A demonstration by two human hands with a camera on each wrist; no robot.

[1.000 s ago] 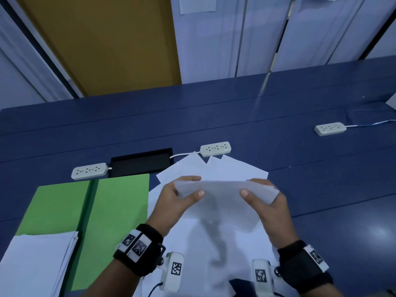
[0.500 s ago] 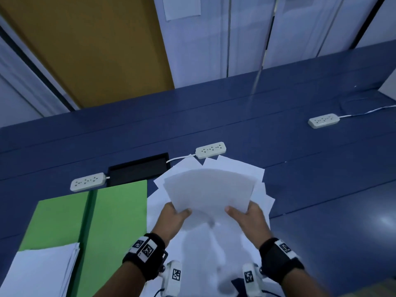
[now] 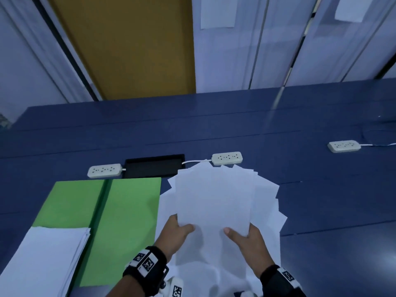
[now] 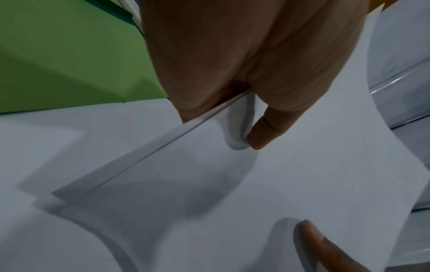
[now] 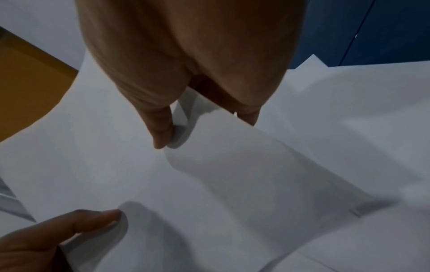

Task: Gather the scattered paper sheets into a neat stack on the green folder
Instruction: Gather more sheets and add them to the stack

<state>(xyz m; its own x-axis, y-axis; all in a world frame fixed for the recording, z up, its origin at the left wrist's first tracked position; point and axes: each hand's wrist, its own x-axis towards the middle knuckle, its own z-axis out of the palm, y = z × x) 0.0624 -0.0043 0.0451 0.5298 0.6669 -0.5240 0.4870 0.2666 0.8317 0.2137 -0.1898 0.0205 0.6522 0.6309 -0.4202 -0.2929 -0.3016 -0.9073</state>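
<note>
White unmarked sheet (image 3: 214,200) between both hands

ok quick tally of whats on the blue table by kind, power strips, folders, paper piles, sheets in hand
White power strips: 3
Green folder, lying open: 1
Neat paper stack on the folder: 1
Loose pile of scattered sheets: 1
Sheet held up by left hand and right hand: 1
Total: 7

Bare green folder (image 3: 132,211) lies open at nine o'clock; power strips (image 3: 227,158) and a black recess (image 3: 154,168) crowd twelve.
</note>
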